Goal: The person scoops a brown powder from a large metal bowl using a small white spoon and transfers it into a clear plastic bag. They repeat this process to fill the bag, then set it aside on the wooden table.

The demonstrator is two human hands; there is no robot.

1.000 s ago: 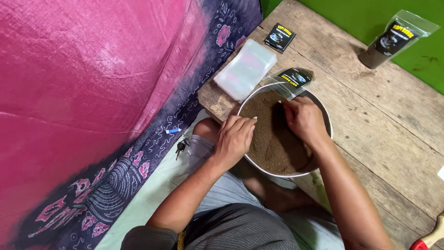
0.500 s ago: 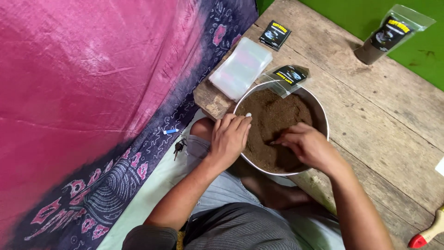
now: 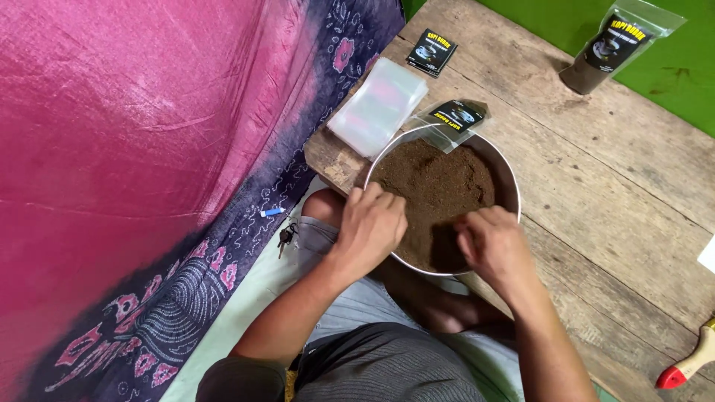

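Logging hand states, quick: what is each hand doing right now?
Left hand: curled over the near rim of the metal bowl; contents cannot be told.
Right hand: fingers bent into the brown powder; grasp unclear.

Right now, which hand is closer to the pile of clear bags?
The left hand. It rests on the bowl's near rim, just below the clear bags on the table's corner. The right hand is in the brown powder, farther to the right.

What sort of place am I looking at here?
Probably a home packing spot, floor level: a low plank table, a metal bowl of brown powder, clear pouches and a filled pouch.
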